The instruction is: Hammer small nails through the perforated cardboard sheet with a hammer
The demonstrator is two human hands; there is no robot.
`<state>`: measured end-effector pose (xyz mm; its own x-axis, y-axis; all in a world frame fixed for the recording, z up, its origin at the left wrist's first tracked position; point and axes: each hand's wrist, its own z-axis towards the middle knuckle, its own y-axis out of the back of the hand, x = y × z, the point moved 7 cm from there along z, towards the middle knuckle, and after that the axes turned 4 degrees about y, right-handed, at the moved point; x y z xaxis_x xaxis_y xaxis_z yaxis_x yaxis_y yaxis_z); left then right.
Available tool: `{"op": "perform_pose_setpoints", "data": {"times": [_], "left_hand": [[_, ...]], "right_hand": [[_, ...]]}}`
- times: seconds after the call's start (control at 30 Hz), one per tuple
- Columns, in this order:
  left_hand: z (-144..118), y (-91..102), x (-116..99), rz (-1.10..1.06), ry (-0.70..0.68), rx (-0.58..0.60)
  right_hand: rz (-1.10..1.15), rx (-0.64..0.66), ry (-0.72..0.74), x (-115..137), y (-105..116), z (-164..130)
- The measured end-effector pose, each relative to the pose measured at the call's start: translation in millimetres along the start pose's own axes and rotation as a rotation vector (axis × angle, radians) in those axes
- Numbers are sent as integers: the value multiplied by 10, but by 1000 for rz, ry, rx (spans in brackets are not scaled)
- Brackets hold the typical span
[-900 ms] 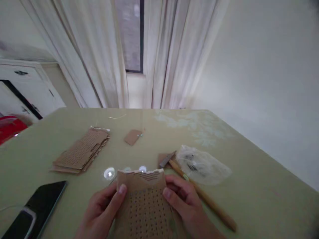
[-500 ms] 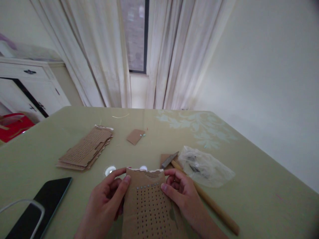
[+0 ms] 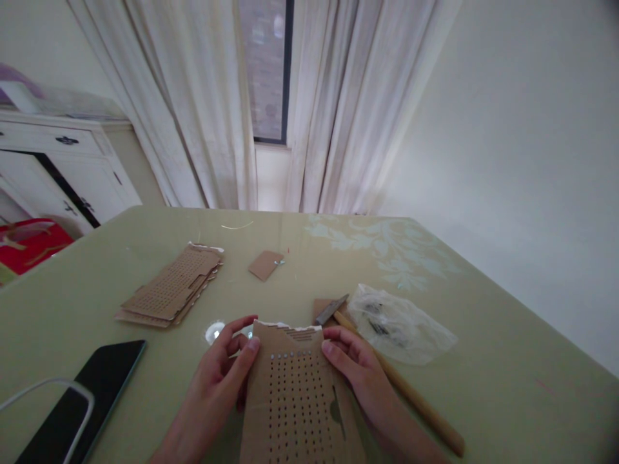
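Note:
Between my hands is a brown sheet of cardboard (image 3: 294, 393) punched with rows of small holes. Its far edge is torn and white, and a row of round grey nail heads fills the holes nearest that edge. My left hand (image 3: 220, 374) pinches the far left corner, thumb on top. At the far right corner my right hand (image 3: 360, 370) grips the same sheet, its thumb also on the upper face. The sheet's near end runs out of view. A hammer (image 3: 401, 386) with a wooden handle lies just beyond my right hand, its head on a small cardboard piece.
A clear plastic bag (image 3: 401, 325) with dark nails lies right of the hammer head. Stacked perforated cardboard sheets (image 3: 171, 287) rest at the left. A small cardboard square (image 3: 265, 265) lies farther back. A dark tablet (image 3: 84, 399) with a white cable (image 3: 89, 406) is near left.
The cardboard and both hands have shifted slightly right, and the sheet's far edge sits a little higher in view. The view has turned slightly left. Both hands keep hold.

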<state>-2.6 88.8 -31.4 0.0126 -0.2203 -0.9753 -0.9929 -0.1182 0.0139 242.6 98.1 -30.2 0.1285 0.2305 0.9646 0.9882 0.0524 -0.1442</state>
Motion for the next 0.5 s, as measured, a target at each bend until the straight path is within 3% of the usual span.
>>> {"op": "perform_pose_setpoints", "data": {"times": [0.17,0.27,0.37,0.43,0.5], "left_hand": [[31,68,-95,52,-34,-37],[146,347,-222,250,-122,-133],[275,701,-336,667,-195,-280],[352,800,-300,877,-161,-245],[385,783,-216,973,-124,-160]], "right_hand": [[-33,-9,42,55,26,27],[-165,-24,105,155,147,101],[-529,-99,259,343,364,181],[-882,-167,347,433,491,216],[-1037,-208,363,430,596,248]]}}
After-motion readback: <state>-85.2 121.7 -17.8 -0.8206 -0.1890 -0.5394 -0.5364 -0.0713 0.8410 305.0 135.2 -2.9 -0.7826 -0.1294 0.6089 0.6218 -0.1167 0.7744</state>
